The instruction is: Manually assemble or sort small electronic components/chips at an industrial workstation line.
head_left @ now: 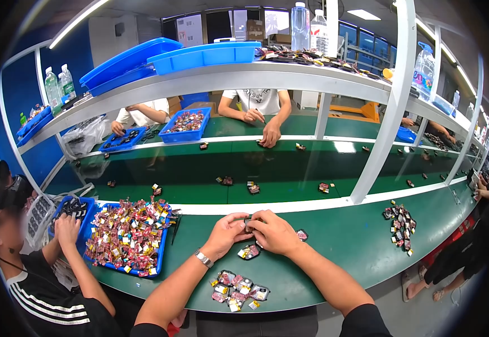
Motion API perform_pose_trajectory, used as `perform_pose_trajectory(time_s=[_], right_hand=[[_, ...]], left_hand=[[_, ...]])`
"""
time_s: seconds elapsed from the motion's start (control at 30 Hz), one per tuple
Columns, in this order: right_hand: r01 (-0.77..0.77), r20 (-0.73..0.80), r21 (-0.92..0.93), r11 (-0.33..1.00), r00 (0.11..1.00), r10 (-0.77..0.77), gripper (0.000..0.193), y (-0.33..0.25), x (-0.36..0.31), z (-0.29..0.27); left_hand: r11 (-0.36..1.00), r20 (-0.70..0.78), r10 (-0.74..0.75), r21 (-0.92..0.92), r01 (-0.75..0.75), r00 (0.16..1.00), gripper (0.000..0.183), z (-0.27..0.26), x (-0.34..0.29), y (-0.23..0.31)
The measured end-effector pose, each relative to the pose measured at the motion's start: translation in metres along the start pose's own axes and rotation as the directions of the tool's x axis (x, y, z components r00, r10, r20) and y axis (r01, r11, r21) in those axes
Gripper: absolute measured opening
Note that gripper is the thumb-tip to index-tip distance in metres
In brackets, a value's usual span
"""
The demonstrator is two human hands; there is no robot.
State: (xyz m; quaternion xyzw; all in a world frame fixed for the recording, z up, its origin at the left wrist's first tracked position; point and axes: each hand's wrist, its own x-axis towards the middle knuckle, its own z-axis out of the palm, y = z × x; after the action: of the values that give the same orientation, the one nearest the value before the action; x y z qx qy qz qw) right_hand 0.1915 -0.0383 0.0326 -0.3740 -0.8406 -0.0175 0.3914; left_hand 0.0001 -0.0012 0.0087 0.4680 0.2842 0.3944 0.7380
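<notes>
Just beside the two bare hands (227, 235) (275, 233), two filled black casings (249, 252) (302, 235) are counted — plus one wristwatch (204, 258), two mid-shelf bottles (300, 28) (319, 36).

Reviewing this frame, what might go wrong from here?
The small dark part, mostly hidden between the left hand and right hand, might slip and drop onto the green table.

The cluster of small parts lies close to the table's near edge, so a stray nudge could push some off.

The blue tray is heaped high with little pieces; a bump could spill some.
</notes>
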Motion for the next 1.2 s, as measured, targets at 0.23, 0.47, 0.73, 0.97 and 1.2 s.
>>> perform_pose_trajectory(time_s=[0.23,0.47,0.73,0.97,1.2], right_hand=[[-0.067,0.133,0.011,0.998,0.989,0.065,0.016,-0.001,0.003,-0.007],[-0.059,0.106,0.008,0.998,0.993,0.057,0.013,0.007,-0.001,-0.003],[-0.216,0.09,0.144,0.966,0.975,0.204,0.009,0.005,-0.005,0.003],[-0.246,0.169,0.278,0.929,0.964,0.204,0.01,0.012,-0.005,-0.001],[-0.268,0.193,0.333,0.904,0.958,0.213,0.011,0.009,-0.006,-0.006]], left_hand=[[0.998,0.066,0.033,0.06,-0.037,0.997,0.033,-0.001,0.0,-0.004],[0.992,0.084,0.011,0.122,-0.021,0.996,0.033,-0.001,0.001,-0.007],[0.992,0.168,0.026,0.115,-0.045,0.986,0.042,0.001,-0.002,0.0],[0.994,0.188,-0.004,0.111,-0.018,0.982,0.04,-0.001,-0.002,0.0],[0.999,0.199,-0.025,0.052,0.015,0.98,0.039,-0.005,-0.001,-0.003]])
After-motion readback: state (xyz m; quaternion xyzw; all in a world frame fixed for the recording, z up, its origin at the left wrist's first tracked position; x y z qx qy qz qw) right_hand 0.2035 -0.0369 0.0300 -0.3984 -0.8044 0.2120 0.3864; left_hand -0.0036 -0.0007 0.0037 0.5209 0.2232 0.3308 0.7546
